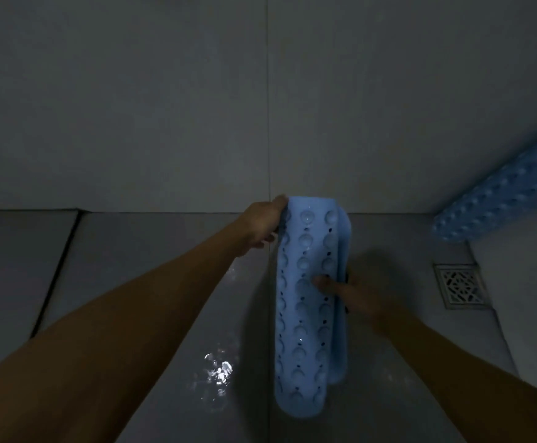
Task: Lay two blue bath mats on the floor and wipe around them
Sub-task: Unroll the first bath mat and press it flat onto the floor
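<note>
Plainly, both hands were on the same folded blue bath mat (308,302), which hung doubled over in the air above the floor (171,282), not yet laid. The left hand (262,225) gripped its upper left corner, fingers curled round the fold at the top. The right hand (353,297) pinched the right edge about halfway down, the thumb lying across the bubbled face and the other fingers hidden behind the mat, where something small and dark showed that could not be identified. The suction-cup side faced the camera, and the hidden rear half hung a little shorter than the front one. A second blue bath mat (500,190) leaned against the wall (388,91) at the far right, apparently also waiting to be laid. Below and near it sat a square metal floor drain (459,286). A bright wet patch (219,374) glistened on the tiles to the left of the hanging mat. As a judgement, the chief risk was that the doubled halves would cling together or the mat land cups up when released; wet tiles might also let it slide, and dim light could hide a crooked placement.
</note>
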